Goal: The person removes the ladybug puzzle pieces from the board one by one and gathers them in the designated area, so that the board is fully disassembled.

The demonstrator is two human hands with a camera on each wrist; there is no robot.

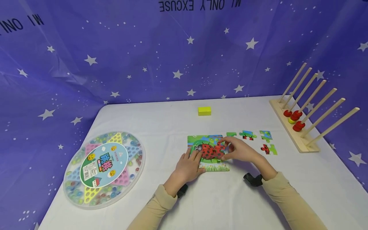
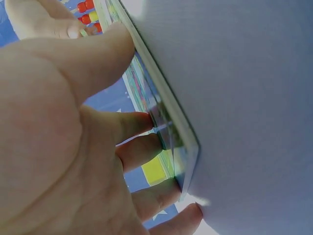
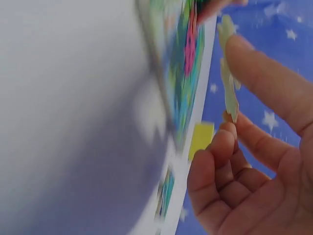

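Observation:
A ladybug jigsaw puzzle (image 1: pixel 211 152) lies in its flat board on the white table. My left hand (image 1: pixel 188 166) rests on the board's left side with fingers spread. In the left wrist view its thumb and fingertips (image 2: pixel 142 152) press along the board's edge. Over the right part of the picture, my right hand (image 1: pixel 241 150) pinches a puzzle piece (image 3: pixel 230 93) between thumb and index finger. That piece is held edge-on and raised off the table in the right wrist view; its printed face is hidden there. The other right fingers are curled.
Loose puzzle pieces (image 1: pixel 269 149) lie right of the board. A yellow block (image 1: pixel 204 111) stands behind it. A round Chinese checkers box (image 1: pixel 104 166) with marbles sits at left. A wooden peg rack (image 1: pixel 296 132) with red and yellow beads stands at right, before a starry purple cloth (image 1: pixel 161 54).

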